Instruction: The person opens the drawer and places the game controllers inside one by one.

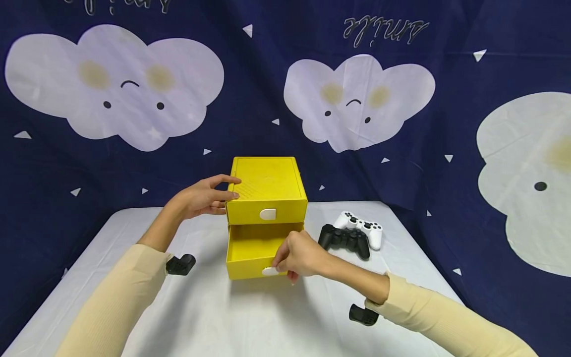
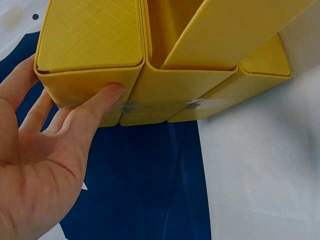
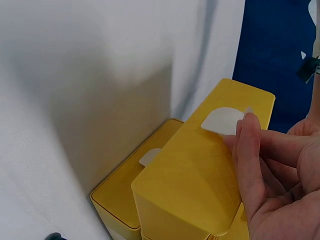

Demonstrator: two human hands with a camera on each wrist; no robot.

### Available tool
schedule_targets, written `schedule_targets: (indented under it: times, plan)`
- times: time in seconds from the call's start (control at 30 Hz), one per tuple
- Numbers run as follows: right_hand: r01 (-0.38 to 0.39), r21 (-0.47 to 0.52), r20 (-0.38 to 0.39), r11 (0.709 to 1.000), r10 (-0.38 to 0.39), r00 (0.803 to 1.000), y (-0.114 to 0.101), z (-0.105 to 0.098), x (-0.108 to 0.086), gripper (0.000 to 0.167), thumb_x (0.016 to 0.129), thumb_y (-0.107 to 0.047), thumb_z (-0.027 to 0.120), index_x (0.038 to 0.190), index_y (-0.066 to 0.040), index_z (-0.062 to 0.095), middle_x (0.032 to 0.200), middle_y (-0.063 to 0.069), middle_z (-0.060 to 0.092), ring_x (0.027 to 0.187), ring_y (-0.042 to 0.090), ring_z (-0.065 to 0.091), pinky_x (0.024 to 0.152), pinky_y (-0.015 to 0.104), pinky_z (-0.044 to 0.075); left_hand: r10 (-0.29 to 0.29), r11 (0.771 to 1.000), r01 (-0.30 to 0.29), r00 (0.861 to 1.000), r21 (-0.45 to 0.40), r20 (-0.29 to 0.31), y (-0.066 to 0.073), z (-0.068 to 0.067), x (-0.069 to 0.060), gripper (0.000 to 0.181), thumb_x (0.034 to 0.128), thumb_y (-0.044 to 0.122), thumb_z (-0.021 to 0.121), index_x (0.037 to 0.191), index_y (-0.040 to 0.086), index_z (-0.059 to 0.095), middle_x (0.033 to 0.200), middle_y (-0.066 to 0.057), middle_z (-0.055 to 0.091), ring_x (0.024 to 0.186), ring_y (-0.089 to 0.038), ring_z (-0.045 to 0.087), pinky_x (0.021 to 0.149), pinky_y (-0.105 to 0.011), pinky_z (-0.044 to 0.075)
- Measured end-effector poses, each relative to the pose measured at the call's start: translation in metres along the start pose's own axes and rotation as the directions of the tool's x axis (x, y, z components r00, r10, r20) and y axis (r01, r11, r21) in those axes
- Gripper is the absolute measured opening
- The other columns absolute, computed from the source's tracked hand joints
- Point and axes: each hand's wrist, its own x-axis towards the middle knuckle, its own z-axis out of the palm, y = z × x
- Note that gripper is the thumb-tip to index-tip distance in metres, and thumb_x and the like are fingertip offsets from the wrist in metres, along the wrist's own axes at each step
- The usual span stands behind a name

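A yellow drawer cabinet (image 1: 269,178) stands at the back of the table, its middle drawer (image 1: 252,248) pulled out. The inside of that drawer looks bare where it shows. My right hand (image 1: 305,254) pinches the white handle (image 3: 223,121) on the drawer's front between thumb and fingers. At the cabinet's upper left, my left hand (image 1: 200,197) rests with fairly straight fingers on the top and side; in the left wrist view a fingertip presses the side wall. The top drawer's white handle (image 1: 268,214) is free. A lower drawer's handle (image 3: 150,157) shows in the right wrist view.
Right of the cabinet lie a black game controller (image 1: 344,240) and a white game controller (image 1: 372,233), the black one partly over the white. A white cloth (image 1: 200,317) covers the table. Behind hangs a dark blue curtain (image 1: 254,99) printed with clouds.
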Motion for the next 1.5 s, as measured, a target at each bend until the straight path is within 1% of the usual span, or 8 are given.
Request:
schedule_targets:
  times: [0.27,0.6,0.93,1.0,1.13,1.23,1.37,1.5]
  plan:
    - [-0.006,-0.001,0.015,1.0,0.006,1.0,-0.002,0.003,-0.003,0.009,0.084,0.005,0.076,0.081,-0.002,0.08,0.057,0.0,0.069,0.041,0.015,0.063,0.046,0.03,0.058,0.001,1.0,-0.001,1.0,0.003,0.0,0.0,0.0,-0.001,0.066,0.099,0.028,0.068,0.157,0.022,0.037,0.145,-0.017,0.047,0.089,-0.018,0.058,0.108,-0.048,0.05]
    - [0.012,0.003,0.037,1.0,-0.012,0.999,-0.005,0.003,-0.005,0.008,0.083,0.006,0.075,0.081,0.0,0.08,0.056,0.002,0.068,0.042,0.018,0.064,0.045,0.03,0.057,0.001,1.0,-0.001,1.0,0.006,-0.004,0.0,0.0,0.0,0.066,0.0989,0.029,0.068,0.157,0.023,0.037,0.146,-0.016,0.046,0.087,-0.017,0.057,0.108,-0.048,0.05]
    - [-0.005,-0.027,0.112,1.0,0.008,0.994,-0.007,-0.002,-0.005,0.011,0.084,0.008,0.074,0.086,0.0,0.081,0.069,0.006,0.075,0.046,0.022,0.067,0.048,0.03,0.058,0.003,1.0,-0.003,1.0,-0.003,-0.007,0.0,0.001,0.001,0.066,0.0992,0.027,0.067,0.157,0.022,0.037,0.146,-0.017,0.046,0.09,-0.018,0.058,0.109,-0.049,0.05]
    - [-0.014,-0.06,0.132,0.998,0.021,0.991,-0.01,-0.004,-0.006,0.012,0.083,0.007,0.075,0.089,-0.001,0.081,0.071,0.006,0.076,0.048,0.022,0.068,0.05,0.031,0.059,0.005,1.0,-0.005,1.0,0.0,-0.008,0.0,0.001,0.001,0.065,0.0991,0.027,0.068,0.157,0.022,0.037,0.146,-0.017,0.046,0.091,-0.018,0.058,0.108,-0.049,0.05]
    - [-0.023,-0.135,0.186,0.991,0.048,0.981,-0.016,-0.01,-0.007,0.013,0.083,0.0,0.077,0.094,-0.004,0.082,0.068,0.001,0.073,0.051,0.021,0.067,0.052,0.03,0.059,0.004,1.0,-0.004,1.0,0.004,-0.009,-0.001,0.001,0.001,0.066,0.0989,0.028,0.068,0.157,0.022,0.037,0.146,-0.016,0.046,0.091,-0.018,0.058,0.109,-0.049,0.05]
    - [-0.03,-0.142,0.212,0.989,0.06,0.976,-0.02,-0.016,-0.006,0.007,0.085,-0.005,0.078,0.091,-0.006,0.082,0.066,0.002,0.072,0.053,0.019,0.066,0.054,0.033,0.06,0.003,1.0,-0.003,1.0,0.004,-0.009,-0.001,0.001,0.001,0.066,0.0988,0.028,0.068,0.157,0.022,0.037,0.145,-0.016,0.046,0.09,-0.018,0.058,0.109,-0.049,0.049]
    - [-0.038,-0.131,0.206,0.991,0.065,0.976,-0.023,-0.028,-0.004,0.004,0.087,-0.01,0.079,0.084,-0.01,0.081,0.07,0.005,0.072,0.056,0.017,0.065,0.06,0.036,0.062,0.002,1.0,-0.002,1.0,0.002,-0.01,-0.001,0.001,0.002,0.065,0.0991,0.027,0.068,0.157,0.023,0.037,0.146,-0.016,0.046,0.089,-0.018,0.057,0.108,-0.049,0.05]
    - [-0.03,-0.144,0.182,0.989,0.056,0.982,-0.02,-0.04,0.0,0.005,0.086,-0.012,0.079,0.081,-0.012,0.08,0.07,0.005,0.071,0.059,0.016,0.065,0.061,0.031,0.061,0.001,1.0,-0.001,1.0,-0.002,-0.009,-0.001,0.001,0.002,0.066,0.099,0.027,0.068,0.157,0.023,0.037,0.148,-0.016,0.046,0.089,-0.017,0.058,0.108,-0.048,0.05]
